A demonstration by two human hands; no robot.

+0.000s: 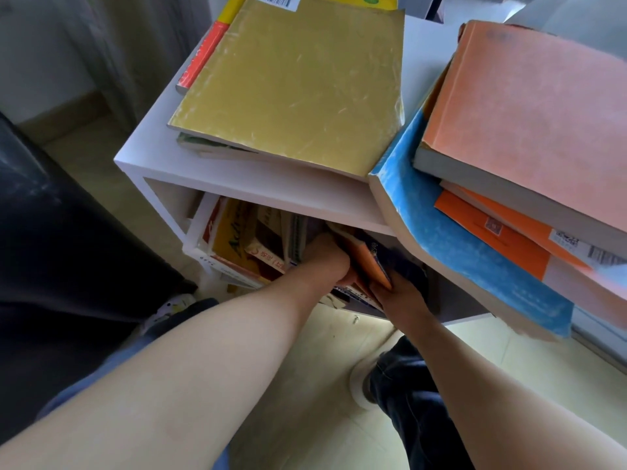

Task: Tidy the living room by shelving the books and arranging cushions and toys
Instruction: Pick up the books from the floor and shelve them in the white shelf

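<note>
Both of my hands reach into the lower compartment of a white shelf unit point(237, 178). My left hand point(327, 257) grips a bundle of books point(373, 262), orange and dark covers, from the left side. My right hand point(402, 290) holds the same bundle from below and the right. To the left in the compartment several books point(251, 242) stand leaning. On top of the unit lies a mustard-yellow book point(298, 86) over others, and a stack with a salmon book point(536, 120), orange books and a blue book point(468, 256) overhangs the right edge.
A dark sofa side point(51, 232) stands at the left, close to the shelf. Pale tiled floor point(315, 361) lies below, with my feet in a patterned slipper point(169, 310) and a white shoe point(363, 385). A curtain point(129, 45) hangs behind at the left.
</note>
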